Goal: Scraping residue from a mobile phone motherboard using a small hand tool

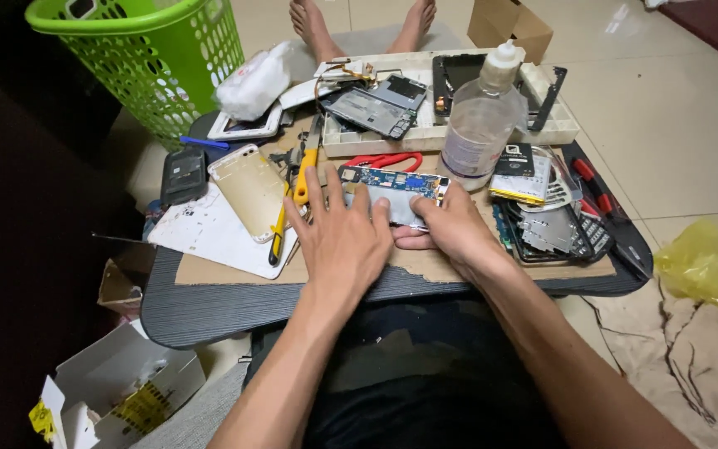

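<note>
My left hand [340, 237] lies flat, fingers spread, on the left part of an opened phone body [394, 185] with a blue circuit board showing along its top. My right hand [450, 226] grips the phone's right end, thumb tucked under its near edge. The phone rests on a sheet of cardboard [209, 270] on a low dark table [209, 303]. A yellow-handled tool [289, 208] lies just left of my left hand, beside a gold phone back cover [251, 189].
A clear plastic bottle [479, 125] stands behind the phone, before a white parts tray [459, 133] holding boards. Red-handled scissors [386, 160], metal shields [550, 229], red screwdrivers [596, 187] and a dark phone [183, 175] crowd the table. A green basket [147, 58] stands far left; a yellow bag [712, 262] right.
</note>
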